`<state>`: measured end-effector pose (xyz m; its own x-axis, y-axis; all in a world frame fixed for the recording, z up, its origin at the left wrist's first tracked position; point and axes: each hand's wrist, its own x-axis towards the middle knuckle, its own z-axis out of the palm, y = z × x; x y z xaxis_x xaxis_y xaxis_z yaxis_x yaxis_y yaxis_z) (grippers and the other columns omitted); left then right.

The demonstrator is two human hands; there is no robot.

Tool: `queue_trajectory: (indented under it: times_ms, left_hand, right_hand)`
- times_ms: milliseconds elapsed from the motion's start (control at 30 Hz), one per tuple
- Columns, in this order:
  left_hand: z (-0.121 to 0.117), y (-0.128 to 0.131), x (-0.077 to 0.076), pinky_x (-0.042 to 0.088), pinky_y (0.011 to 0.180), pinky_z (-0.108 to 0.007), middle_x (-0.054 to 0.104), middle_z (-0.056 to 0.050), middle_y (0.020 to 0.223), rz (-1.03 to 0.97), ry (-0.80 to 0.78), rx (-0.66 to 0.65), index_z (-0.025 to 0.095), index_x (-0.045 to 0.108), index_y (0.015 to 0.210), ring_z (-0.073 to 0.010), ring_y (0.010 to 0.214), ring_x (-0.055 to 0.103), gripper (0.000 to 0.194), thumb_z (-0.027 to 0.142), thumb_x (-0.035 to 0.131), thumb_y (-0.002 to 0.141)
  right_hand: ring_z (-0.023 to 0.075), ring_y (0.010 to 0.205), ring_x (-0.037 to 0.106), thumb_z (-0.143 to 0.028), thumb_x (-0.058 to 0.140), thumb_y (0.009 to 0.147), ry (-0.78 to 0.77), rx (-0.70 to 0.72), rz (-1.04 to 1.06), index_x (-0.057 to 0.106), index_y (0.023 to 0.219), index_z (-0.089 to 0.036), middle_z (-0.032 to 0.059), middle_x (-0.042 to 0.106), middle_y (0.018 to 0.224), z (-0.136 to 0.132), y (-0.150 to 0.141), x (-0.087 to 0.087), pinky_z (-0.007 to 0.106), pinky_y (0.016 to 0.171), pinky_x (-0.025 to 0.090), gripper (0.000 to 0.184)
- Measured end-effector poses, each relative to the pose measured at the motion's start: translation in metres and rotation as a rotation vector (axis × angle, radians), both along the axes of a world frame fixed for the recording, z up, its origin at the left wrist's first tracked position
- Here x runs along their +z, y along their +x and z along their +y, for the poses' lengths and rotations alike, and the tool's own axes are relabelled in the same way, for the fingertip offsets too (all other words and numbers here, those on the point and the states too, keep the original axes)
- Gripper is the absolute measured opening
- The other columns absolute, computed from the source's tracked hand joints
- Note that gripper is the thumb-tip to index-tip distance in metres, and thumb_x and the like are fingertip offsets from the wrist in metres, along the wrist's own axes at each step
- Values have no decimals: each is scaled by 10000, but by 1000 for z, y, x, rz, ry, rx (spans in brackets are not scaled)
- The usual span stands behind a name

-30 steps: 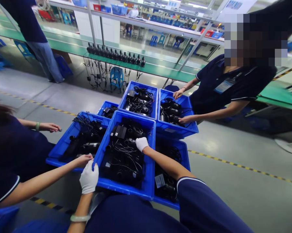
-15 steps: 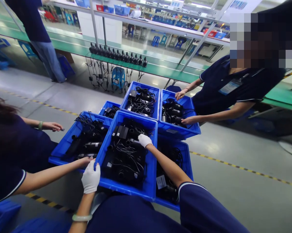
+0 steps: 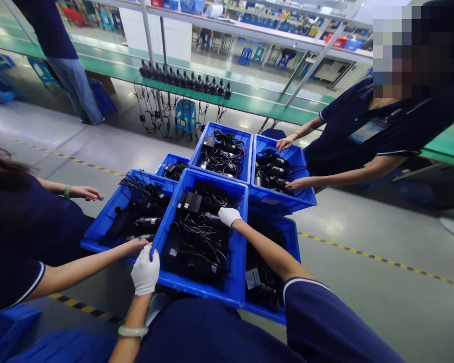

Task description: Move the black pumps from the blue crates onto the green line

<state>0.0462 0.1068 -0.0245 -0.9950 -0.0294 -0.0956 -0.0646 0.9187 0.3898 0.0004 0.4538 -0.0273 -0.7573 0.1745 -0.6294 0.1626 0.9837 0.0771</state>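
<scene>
A blue plastic bin (image 3: 227,292) full of black devices with cables (image 3: 196,237) rests in front of me. My left hand (image 3: 145,271), in a white glove, is wrapped round the bin's near left corner. My right hand (image 3: 229,216), also gloved, reaches into the bin with fingers curled on a black device near the far right side. What exactly the fingers hold is hard to make out.
Several more blue bins (image 3: 281,204) of black devices crowd around mine. A person on the left holds the neighbouring bin (image 3: 98,232) with a bare hand (image 3: 136,246). Another person's hands (image 3: 295,184) are in the far right bin. A green conveyor (image 3: 249,108) with a row of black devices runs behind.
The view has shifted slightly; the bins sit a little right and higher in frame. My hands keep their places on the bin corner and inside it.
</scene>
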Motion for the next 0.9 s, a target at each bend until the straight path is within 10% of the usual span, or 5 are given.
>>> queue_trajectory:
  times_ms: [900]
  left_hand:
    - [-1, 2, -2, 447, 656, -282, 664, -77, 1021, -4, 10, -1, 169, 579, 1148, -224, 834, 637, 315, 254, 474, 863]
  right_hand:
    - [235, 1007, 608, -195, 350, 908, -28, 3, -29, 649, 1092, -108, 186, 639, 1058, 5, -8, -3, 322, 854, 449, 361]
